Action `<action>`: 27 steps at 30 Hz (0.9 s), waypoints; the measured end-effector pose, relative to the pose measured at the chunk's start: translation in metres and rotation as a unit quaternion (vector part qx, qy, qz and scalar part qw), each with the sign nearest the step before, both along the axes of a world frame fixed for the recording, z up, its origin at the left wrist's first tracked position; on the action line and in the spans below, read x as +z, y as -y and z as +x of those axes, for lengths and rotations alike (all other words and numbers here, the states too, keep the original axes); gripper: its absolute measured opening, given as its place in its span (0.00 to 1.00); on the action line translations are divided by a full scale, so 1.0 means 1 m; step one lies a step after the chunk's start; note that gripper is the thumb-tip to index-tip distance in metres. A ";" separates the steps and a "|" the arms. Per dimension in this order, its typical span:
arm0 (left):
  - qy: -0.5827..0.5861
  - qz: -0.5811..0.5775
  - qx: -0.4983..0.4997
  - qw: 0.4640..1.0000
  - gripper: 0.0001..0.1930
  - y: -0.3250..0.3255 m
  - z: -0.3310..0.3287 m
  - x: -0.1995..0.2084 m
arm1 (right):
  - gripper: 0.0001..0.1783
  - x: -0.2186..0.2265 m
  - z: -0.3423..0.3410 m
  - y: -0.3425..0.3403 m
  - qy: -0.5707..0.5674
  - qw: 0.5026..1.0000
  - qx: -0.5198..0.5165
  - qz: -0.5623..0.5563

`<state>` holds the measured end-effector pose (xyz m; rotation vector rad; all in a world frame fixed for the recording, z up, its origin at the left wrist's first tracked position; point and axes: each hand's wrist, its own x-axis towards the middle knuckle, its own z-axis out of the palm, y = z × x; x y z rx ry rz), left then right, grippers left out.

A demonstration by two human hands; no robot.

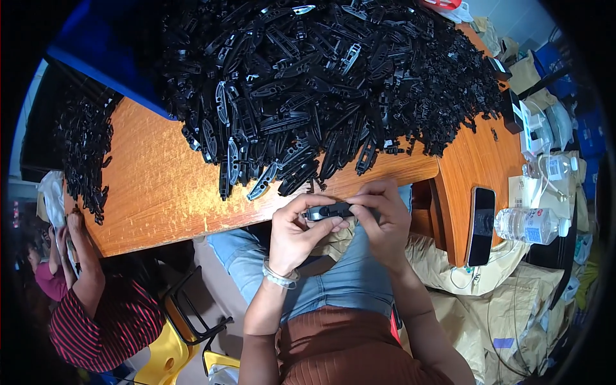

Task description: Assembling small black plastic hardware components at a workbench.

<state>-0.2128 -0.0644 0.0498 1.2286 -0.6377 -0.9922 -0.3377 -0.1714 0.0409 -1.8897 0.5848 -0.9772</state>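
Observation:
My left hand (294,231) and my right hand (384,218) together grip one small black plastic part (328,211), held level just below the near edge of the orange wooden table (160,192) and above my lap. Each hand pinches one end of the part with thumb and fingers. A bracelet circles my left wrist. A very large heap of the same black plastic parts (321,83) covers the table right beyond my hands.
A smaller pile of black parts (83,154) lies at the table's left end, where another person in a red striped top (102,321) sits. A dark phone (481,224), a clear water bottle (529,226), white items and tan sacks (500,308) are on the right.

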 end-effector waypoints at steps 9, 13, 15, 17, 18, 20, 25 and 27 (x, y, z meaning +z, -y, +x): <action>0.078 0.041 0.014 0.996 0.09 -0.006 -0.005 -0.003 | 0.12 0.006 -0.008 -0.008 -0.110 0.974 0.080 0.183; 0.035 0.088 -0.026 0.995 0.08 -0.008 -0.005 -0.004 | 0.11 -0.009 -0.016 -0.010 -0.076 0.983 0.062 0.153; 0.046 0.084 -0.046 0.994 0.07 -0.009 -0.003 -0.005 | 0.11 -0.016 -0.022 -0.007 -0.053 0.982 0.090 0.158; 0.132 0.085 -0.085 0.984 0.05 -0.009 0.004 -0.001 | 0.11 -0.021 -0.028 -0.004 -0.057 0.977 0.122 0.165; 0.132 0.084 -0.088 0.984 0.05 -0.004 0.006 0.002 | 0.11 -0.023 -0.030 -0.003 -0.061 0.971 0.157 0.171; 0.472 0.021 0.016 0.881 0.05 0.008 0.010 0.005 | 0.09 -0.022 -0.032 -0.001 -0.056 0.971 0.169 0.160; 0.609 0.116 0.074 0.781 0.13 0.059 0.014 -0.002 | 0.04 -0.022 -0.016 0.059 -0.108 0.955 -0.144 -0.237; 0.624 0.149 0.079 0.763 0.19 0.070 0.014 -0.011 | 0.06 -0.027 -0.006 0.080 -0.120 0.945 -0.152 -0.263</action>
